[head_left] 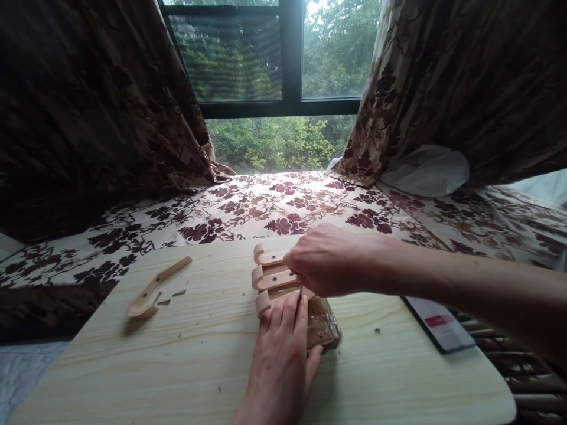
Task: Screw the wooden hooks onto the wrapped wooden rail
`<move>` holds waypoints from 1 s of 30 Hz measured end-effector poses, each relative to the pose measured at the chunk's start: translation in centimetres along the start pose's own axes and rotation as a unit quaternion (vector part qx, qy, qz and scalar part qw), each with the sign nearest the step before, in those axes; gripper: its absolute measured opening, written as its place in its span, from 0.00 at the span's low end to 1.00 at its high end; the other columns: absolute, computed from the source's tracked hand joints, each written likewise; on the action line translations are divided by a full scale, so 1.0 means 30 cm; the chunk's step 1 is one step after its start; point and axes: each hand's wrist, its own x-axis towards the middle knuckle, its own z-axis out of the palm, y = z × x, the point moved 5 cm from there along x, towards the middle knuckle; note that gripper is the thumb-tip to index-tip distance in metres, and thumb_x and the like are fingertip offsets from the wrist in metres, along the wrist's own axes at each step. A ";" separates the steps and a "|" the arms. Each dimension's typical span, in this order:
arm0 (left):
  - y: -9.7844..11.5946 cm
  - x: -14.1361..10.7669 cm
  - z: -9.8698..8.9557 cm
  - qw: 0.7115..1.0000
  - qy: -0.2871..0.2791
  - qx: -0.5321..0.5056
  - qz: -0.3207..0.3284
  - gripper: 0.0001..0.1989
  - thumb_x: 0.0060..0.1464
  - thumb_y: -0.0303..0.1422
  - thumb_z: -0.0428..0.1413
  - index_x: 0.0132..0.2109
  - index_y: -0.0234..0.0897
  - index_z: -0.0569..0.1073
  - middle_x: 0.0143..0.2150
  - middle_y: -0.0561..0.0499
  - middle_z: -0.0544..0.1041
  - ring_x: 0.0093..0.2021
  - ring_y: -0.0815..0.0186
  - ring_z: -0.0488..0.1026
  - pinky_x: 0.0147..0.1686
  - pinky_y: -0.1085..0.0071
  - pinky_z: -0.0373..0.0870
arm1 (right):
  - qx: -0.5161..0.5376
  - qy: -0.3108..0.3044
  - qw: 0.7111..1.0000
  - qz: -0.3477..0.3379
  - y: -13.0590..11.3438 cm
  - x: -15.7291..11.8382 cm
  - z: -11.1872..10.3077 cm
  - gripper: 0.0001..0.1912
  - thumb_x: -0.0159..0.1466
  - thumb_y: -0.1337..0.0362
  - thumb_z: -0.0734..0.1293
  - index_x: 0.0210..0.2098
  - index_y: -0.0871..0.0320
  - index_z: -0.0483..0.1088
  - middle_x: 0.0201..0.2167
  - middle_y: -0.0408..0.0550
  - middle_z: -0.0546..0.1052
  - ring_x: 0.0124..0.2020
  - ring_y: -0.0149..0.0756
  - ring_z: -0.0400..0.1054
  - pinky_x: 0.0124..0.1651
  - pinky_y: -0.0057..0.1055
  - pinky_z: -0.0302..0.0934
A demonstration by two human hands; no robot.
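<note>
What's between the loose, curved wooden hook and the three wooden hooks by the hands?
The head view shows a few thin metal screws near the loose hook, then pale wooden tabletop up to the three hooks.

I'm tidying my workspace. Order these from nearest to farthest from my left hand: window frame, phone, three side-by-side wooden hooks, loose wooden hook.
From your left hand:
1. Three side-by-side wooden hooks, at the fingers.
2. Loose wooden hook, left, and phone, right: too close to call.
3. Window frame, beyond the table.
</note>
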 end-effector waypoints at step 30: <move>-0.004 0.019 -0.027 0.996 0.022 -0.052 -0.061 0.23 0.56 0.31 0.50 0.59 0.38 0.60 0.60 0.39 0.63 0.59 0.52 0.63 0.49 0.53 0.70 | 0.039 0.028 0.999 0.004 0.028 -0.033 -0.005 0.05 0.60 0.70 0.60 0.32 0.60 0.68 0.20 0.45 0.70 0.16 0.28 0.53 0.21 0.29 0.43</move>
